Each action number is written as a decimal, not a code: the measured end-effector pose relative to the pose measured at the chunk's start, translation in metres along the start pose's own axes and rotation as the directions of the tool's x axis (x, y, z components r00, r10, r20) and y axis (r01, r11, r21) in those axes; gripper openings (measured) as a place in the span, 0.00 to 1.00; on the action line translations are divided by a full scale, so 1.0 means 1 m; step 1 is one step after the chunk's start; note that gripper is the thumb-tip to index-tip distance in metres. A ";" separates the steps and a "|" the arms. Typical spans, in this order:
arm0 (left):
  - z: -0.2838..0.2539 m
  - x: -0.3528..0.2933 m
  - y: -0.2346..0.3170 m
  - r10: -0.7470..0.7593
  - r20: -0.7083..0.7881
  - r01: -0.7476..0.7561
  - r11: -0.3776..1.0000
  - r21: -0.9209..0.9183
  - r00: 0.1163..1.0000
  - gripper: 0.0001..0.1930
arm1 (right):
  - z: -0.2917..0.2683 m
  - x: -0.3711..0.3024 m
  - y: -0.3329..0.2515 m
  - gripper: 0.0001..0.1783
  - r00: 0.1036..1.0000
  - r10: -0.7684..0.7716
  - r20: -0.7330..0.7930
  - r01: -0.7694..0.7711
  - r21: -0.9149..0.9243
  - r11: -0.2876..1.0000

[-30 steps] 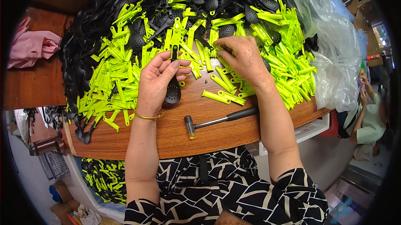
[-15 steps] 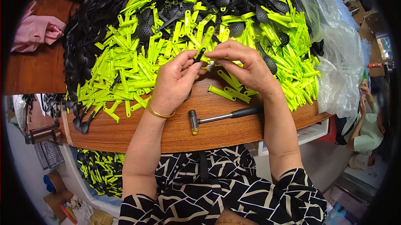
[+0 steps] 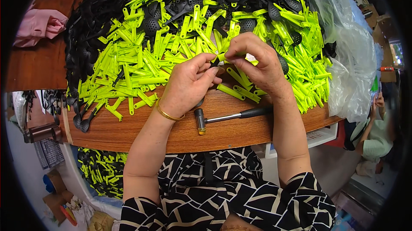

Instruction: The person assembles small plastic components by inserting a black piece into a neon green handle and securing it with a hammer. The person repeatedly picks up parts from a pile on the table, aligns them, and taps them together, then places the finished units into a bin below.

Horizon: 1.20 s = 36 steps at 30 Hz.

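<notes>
My left hand and my right hand meet above the wooden table, fingertips together. The left hand pinches a black slotted spoon whose bowl hangs hidden under the palm. The right hand grips a lime green plastic handle against the spoon's stem. A gold bangle sits on my left wrist. A small hammer with a black grip lies on the table just below both hands.
A big heap of lime green handles and black slotted spoons covers the table's far side. A clear plastic bag stands at the right. Pink cloth lies far left. A bin of parts sits below the table. Another person is at the right.
My hands came together from apart over the pile, lifting a black spoon and a green handle and joining them above the table edge. The hammer stayed put.
</notes>
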State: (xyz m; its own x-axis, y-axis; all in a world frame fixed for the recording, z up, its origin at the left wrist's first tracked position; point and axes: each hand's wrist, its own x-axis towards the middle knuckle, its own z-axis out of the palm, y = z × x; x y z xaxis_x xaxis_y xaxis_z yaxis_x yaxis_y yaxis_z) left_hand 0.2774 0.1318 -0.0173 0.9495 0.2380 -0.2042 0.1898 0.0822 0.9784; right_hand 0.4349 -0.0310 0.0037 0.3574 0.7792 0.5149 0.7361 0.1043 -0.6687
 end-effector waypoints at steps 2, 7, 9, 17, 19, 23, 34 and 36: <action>0.000 -0.001 0.003 -0.009 0.007 0.009 1.000 -0.026 1.000 0.18 | -0.003 0.000 -0.001 0.12 0.999 0.032 0.033 -0.032 0.014 0.999; -0.002 0.001 -0.001 -0.014 0.087 0.019 0.998 -0.056 0.996 0.16 | 0.001 -0.001 0.000 0.12 0.995 -0.048 0.093 0.046 0.027 0.999; -0.001 0.001 -0.003 -0.012 0.102 0.015 1.000 -0.025 0.995 0.15 | 0.003 -0.001 -0.002 0.12 0.992 -0.045 0.119 0.045 0.007 0.999; 0.003 0.003 0.000 -0.080 0.101 0.075 0.996 0.058 0.992 0.14 | -0.004 -0.007 -0.003 0.11 0.978 0.060 0.199 -0.075 0.067 0.995; 0.003 0.003 -0.002 -0.067 0.103 0.058 0.995 0.086 0.992 0.14 | -0.002 -0.005 -0.006 0.11 0.977 0.040 0.210 -0.044 0.013 0.999; 0.001 0.004 -0.001 -0.068 0.107 0.055 0.992 0.116 0.992 0.12 | -0.004 -0.006 -0.007 0.11 0.970 0.030 0.241 -0.029 -0.007 1.000; 0.001 0.002 0.003 0.262 -0.011 -0.247 0.921 0.301 0.965 0.07 | 0.012 0.002 -0.015 0.23 0.971 0.090 -0.223 -0.117 -0.113 0.987; 0.004 -0.001 0.004 0.330 -0.016 -0.306 0.891 0.336 0.944 0.06 | 0.021 -0.009 -0.005 0.21 0.936 0.348 -0.052 -0.314 0.322 0.893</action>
State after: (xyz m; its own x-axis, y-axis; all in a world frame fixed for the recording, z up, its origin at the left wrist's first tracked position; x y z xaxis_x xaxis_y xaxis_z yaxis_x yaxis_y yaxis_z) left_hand 0.2779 0.1279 -0.0126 0.9549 0.2669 0.1300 -0.0380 -0.3245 0.9451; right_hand 0.4162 -0.0260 -0.0087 0.6206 0.7334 0.2773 0.3600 0.0477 -0.9318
